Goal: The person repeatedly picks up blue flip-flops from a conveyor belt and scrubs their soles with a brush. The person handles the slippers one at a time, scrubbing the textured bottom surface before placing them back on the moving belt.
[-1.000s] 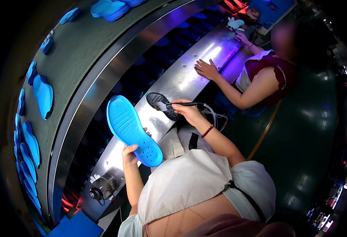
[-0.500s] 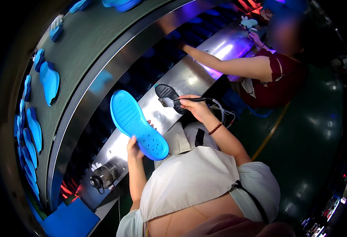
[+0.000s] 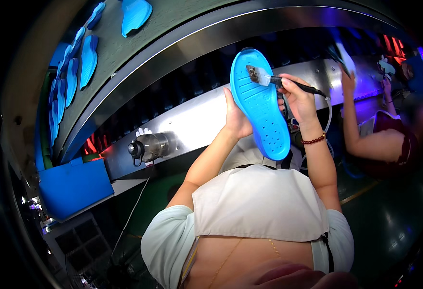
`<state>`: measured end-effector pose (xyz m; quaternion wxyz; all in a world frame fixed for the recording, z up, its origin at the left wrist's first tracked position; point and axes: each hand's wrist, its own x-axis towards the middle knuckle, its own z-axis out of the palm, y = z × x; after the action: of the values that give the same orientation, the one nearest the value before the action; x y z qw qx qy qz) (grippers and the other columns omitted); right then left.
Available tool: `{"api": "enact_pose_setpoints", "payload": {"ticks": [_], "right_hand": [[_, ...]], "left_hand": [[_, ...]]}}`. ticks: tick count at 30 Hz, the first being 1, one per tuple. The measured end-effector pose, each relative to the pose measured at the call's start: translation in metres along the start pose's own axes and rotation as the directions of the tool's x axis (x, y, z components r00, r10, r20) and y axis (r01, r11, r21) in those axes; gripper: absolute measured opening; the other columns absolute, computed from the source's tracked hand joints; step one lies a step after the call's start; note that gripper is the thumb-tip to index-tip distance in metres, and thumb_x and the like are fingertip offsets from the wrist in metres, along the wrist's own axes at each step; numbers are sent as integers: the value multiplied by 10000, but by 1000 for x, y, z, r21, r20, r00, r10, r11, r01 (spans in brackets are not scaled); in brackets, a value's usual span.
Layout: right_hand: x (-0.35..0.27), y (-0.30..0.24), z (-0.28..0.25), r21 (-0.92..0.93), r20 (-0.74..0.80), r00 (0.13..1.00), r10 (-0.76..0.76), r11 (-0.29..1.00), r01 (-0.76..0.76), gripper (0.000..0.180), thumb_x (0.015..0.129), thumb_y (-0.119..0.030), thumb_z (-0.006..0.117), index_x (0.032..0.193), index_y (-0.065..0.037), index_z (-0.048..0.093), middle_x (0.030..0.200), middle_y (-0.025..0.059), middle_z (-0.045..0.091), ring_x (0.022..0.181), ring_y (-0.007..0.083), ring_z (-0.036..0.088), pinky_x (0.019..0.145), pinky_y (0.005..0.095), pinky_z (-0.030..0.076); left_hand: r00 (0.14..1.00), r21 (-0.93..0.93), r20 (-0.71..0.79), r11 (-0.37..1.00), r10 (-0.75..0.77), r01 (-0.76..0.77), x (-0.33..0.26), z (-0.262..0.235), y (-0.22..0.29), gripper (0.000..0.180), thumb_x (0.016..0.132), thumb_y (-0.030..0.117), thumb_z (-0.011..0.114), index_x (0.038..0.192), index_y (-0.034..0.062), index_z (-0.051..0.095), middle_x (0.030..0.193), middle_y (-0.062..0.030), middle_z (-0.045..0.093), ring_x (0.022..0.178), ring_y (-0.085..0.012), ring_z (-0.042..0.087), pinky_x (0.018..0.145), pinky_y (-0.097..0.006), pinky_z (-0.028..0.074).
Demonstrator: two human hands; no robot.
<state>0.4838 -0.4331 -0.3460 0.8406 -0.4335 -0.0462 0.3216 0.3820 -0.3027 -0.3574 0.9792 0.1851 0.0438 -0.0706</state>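
1. Left hand (image 3: 236, 118) is gripping the blue sole (image 3: 262, 103) along its left edge, fingers wrapped behind it, holding it upright and tilted in front of the chest, above the steel desk (image 3: 197, 120).
2. Right hand (image 3: 298, 98) is pinching the brush (image 3: 269, 79) by its dark handle; the bristles are touching the upper end of the sole. A thin cord (image 3: 328, 120) is hanging just beside the right wrist.
3. Both grips are pressed together on their items, none spread.
4. Risk, my read: the sole is being held by 1 edge only, so brush pressure near the far end could be twisting it out of the left grip and dropping it toward the desk or the apron (image 3: 259, 204).
5. Risk: the bristles are sitting close to the rim, so a stroke running off the edge could be smearing the thumb or dripping on the desk.
6. Risk: the cord could be snagging the wrist bracelet (image 3: 314, 140) and jerking the brush mid-stroke.
7. Nearby: a co-worker (image 3: 380, 139) on the right is raising another item, well apart. More blue soles (image 3: 76, 67) are lying on the belt (image 3: 125, 53) behind.
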Motion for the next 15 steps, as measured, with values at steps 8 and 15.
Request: {"api": "enact_pose_setpoints", "payload": {"ticks": [8, 15], "right_hand": [[13, -3, 29, -530, 26, 970, -241, 820, 218, 165, 732, -60, 642, 873, 25, 628, 769, 66, 633, 675, 86, 579, 620, 201, 461], [-29, 14, 36, -709, 560, 760, -329, 285, 646, 119, 676, -88, 620, 775, -22, 618, 764, 143, 620, 686, 286, 601, 641, 340, 468]], "left_hand": [[983, -12, -154, 995, 96, -99, 6, -5, -17, 897, 724, 755, 121, 1259, 71, 347, 1178, -158, 461, 1064, -288, 464, 935, -428, 345], [881, 137, -393, 964, 264, -228, 4, -25, 9, 839, 751, 728, 145, 1173, 59, 423, 1084, -158, 509, 1000, -288, 494, 900, -430, 376]]}}
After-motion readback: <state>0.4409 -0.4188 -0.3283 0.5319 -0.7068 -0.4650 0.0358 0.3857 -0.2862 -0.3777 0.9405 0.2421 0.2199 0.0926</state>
